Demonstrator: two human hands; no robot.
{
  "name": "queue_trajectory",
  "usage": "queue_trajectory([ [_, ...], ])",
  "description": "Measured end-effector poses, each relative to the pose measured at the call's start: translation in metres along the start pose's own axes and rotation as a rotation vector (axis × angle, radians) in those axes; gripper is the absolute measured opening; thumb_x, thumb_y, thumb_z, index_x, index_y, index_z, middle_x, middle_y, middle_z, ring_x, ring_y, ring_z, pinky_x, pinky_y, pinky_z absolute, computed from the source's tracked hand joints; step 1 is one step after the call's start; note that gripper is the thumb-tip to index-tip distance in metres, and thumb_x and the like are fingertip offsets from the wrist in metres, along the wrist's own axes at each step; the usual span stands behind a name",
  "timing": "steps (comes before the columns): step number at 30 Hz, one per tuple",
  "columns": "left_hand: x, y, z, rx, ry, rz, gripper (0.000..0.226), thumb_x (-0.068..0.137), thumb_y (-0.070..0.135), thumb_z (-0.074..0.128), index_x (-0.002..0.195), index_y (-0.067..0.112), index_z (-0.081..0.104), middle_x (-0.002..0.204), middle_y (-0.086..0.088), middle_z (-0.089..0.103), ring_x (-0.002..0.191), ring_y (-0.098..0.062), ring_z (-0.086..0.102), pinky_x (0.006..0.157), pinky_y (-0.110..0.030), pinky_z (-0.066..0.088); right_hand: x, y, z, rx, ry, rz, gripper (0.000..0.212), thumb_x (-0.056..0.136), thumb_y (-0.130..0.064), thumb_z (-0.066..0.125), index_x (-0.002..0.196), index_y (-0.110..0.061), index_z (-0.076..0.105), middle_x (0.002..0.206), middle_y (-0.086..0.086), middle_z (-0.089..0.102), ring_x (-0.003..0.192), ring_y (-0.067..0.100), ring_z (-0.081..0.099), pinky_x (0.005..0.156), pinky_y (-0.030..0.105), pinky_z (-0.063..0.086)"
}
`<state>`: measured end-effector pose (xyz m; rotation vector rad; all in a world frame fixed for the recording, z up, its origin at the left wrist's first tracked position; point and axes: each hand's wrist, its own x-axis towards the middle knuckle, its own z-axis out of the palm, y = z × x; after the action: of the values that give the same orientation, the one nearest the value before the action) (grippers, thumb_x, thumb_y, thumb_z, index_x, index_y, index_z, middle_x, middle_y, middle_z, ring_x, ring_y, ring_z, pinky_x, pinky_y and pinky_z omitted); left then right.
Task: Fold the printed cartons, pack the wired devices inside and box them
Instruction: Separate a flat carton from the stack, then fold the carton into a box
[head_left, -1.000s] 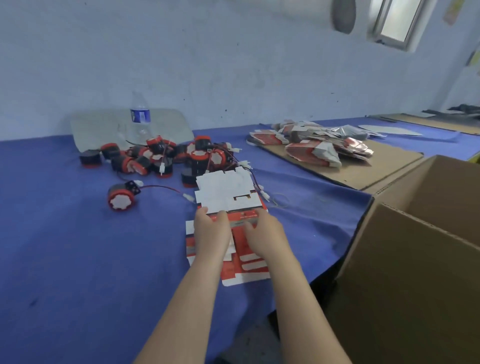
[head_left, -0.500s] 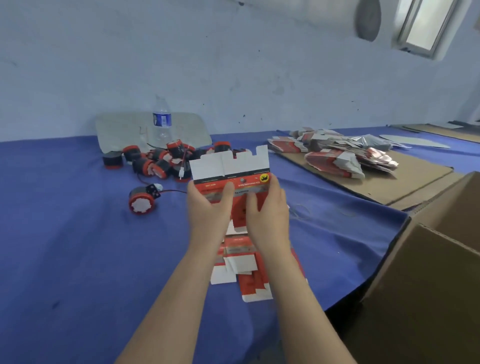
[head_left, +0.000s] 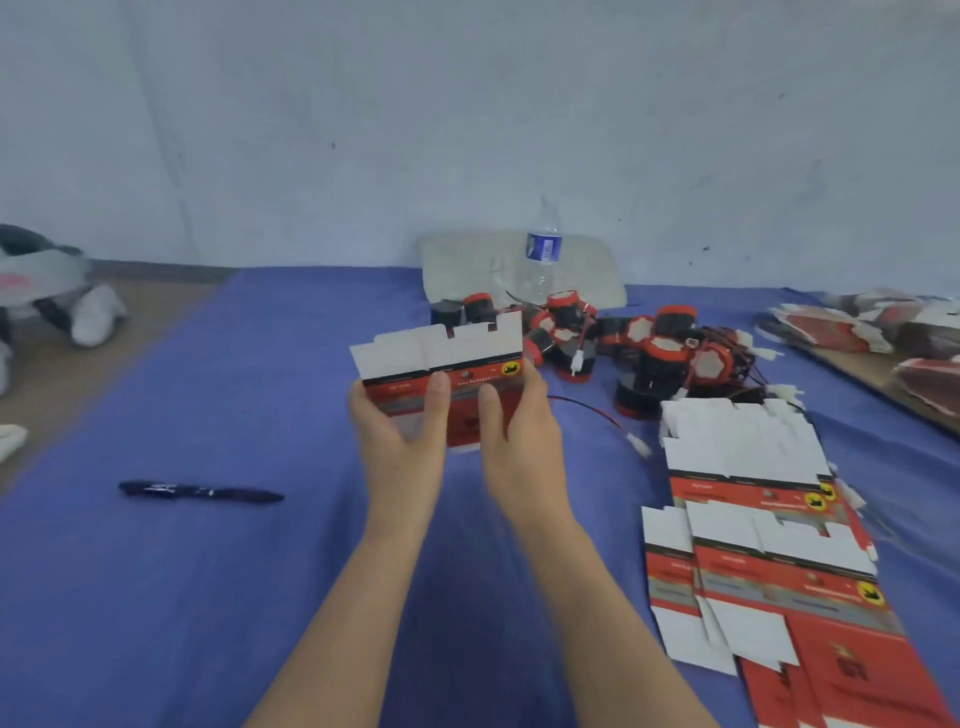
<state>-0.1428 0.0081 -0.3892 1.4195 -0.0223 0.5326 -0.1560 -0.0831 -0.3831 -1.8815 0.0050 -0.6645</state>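
While it is held up clear of the blue surface (head_left: 208, 597), the printed carton (head_left: 441, 374) sits between both hands, a little left of the scene's middle. Its white flaps point up and away, and its red printed face is toward the camera.

Grip, left hand (head_left: 400, 441): the thumb is pressed flat on the near face and the other fingers (head_left: 363, 410) wrap behind the left edge, pinching the card. Grip, right hand (head_left: 519, 441): same hold on the right half, thumb on the red panel, remaining fingers hidden behind the carton. The thumbs lie close together, apart. Whether the carton is flat or partly opened: cannot tell.

A stack of flat cartons (head_left: 753, 519) lies fanned on the surface at near right. The wired devices (head_left: 649, 343), red and black, are heaped beyond the held carton, to its far right. One wire (head_left: 587, 408) with a white plug trails from the heap toward the stack. A water bottle (head_left: 543, 254) stands upright behind the heap, in front of a pale pad (head_left: 467, 265) by the wall. A dark pen (head_left: 200, 491) lies at near left, well apart from the hands.
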Motion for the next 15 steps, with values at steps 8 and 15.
queue_trajectory([
  [8, 0.0, -0.02, 0.002, 0.03, 0.116, -0.026, 0.042, 0.085, 0.039, 0.066, 0.107, 0.02, 0.037, 0.101, 0.012, 0.051, 0.088, 0.006, 0.054, 0.071, -0.001, 0.039, -0.012, 0.019, 0.013, 0.064, 0.055, 0.08, 0.019, 0.098, -0.039, 0.045, 0.108, -0.024, 0.044, 0.092, -0.021, 0.058, 0.078, -0.019, 0.054, 0.061, 0.001, 0.038],
  [15, -0.002, -0.02, -0.002, 0.032, 0.161, -0.058, 0.036, 0.088, 0.049, 0.058, 0.104, 0.023, 0.039, 0.102, 0.011, 0.056, 0.086, 0.009, 0.055, 0.066, 0.0, 0.038, -0.017, 0.021, 0.012, 0.079, 0.02, 0.061, 0.021, 0.097, -0.042, 0.044, 0.108, -0.025, 0.043, 0.096, -0.022, 0.058, 0.081, -0.02, 0.053, 0.063, 0.0, 0.038],
])
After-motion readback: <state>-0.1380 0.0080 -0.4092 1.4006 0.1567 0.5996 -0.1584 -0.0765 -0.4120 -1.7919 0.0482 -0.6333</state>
